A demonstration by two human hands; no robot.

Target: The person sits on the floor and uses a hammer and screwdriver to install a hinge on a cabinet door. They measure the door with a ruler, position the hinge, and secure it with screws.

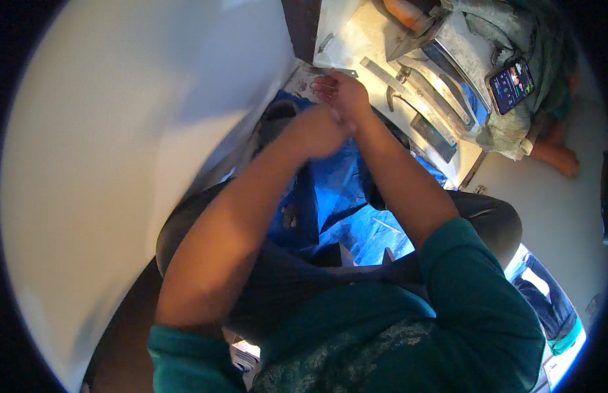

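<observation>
My left hand (318,133) is smeared by motion and lies against the base of my right hand, near its thumb side. Its fingers are mostly hidden. My right hand (348,95) is turned so the palm partly shows, with its fingers loosely stretched to the left and nothing visible in them. Just beyond the fingertips, a flat metal strip (347,72) with a hole lies at the ledge's edge. To the right on the pale ledge (356,39) are a long metal bar (382,73), a hammer-like tool (391,98) and a flat dark-faced tool (433,138).
A phone (511,86) with a lit screen rests on dusty grey cloth (497,26). Bare limbs, one at the top and one at the right (556,157), come into view. A white wall (120,131) curves along the left. Blue sheeting (336,183) spreads between my knees.
</observation>
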